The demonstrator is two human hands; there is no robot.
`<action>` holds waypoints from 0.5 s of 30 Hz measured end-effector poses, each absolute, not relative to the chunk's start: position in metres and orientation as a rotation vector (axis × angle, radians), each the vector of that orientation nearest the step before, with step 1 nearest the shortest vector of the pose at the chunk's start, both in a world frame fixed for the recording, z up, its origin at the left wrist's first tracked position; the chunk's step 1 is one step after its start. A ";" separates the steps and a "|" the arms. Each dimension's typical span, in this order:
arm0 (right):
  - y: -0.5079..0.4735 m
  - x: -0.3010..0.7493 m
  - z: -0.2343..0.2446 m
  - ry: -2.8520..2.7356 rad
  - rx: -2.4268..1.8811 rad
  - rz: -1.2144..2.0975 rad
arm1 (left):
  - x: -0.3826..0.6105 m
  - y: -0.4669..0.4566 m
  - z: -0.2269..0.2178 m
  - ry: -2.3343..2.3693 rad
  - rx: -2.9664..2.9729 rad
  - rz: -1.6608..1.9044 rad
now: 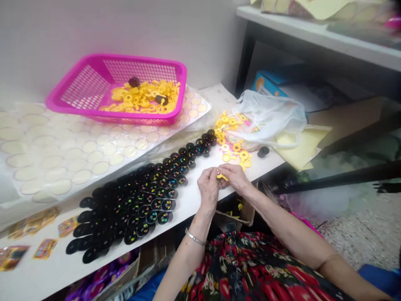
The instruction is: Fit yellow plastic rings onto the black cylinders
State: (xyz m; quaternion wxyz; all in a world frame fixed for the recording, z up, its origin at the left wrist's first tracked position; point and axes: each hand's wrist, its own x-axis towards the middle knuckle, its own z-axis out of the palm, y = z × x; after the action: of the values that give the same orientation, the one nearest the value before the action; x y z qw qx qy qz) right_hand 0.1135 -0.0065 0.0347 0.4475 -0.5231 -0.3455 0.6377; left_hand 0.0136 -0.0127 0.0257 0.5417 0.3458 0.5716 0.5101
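Note:
Close together near the table's front edge, my left hand [208, 186] and my right hand [234, 176] both pinch one small yellow plastic piece [222, 176]. Fingers cover much of it. Just beyond them lie loose yellow ring-shaped pieces [244, 155], scattered beside a white plastic bag [269, 117]. To the left of my hands stand many black round cups [152, 216] in tight rows, with small coloured bits showing inside those nearest. A single black cup [263, 151] sits apart on the right, near the bag.
A pink basket [115, 113] of yellow pieces rests on sheets of round stickers [100, 168] along the wall. Small printed packets [45, 249] lie at the left. Below the edge is an open cardboard box [247, 215]; a shelf [313, 29] overhangs the right.

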 end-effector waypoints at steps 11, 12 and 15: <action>-0.001 0.121 0.053 -0.864 -1.374 1.727 | -0.002 0.004 0.030 1.296 0.887 1.023; 0.001 0.121 0.054 -0.855 -1.385 1.741 | -0.004 0.007 0.029 1.325 0.925 1.002; 0.005 0.122 0.052 -0.839 -1.420 1.762 | -0.005 0.012 0.026 1.386 1.059 0.971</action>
State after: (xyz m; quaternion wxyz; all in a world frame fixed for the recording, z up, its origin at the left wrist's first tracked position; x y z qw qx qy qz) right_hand 0.1220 0.0045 0.0521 0.3560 -0.5499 -0.3250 0.6821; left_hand -0.0051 0.0124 0.0262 0.5419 0.4459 0.5836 0.4086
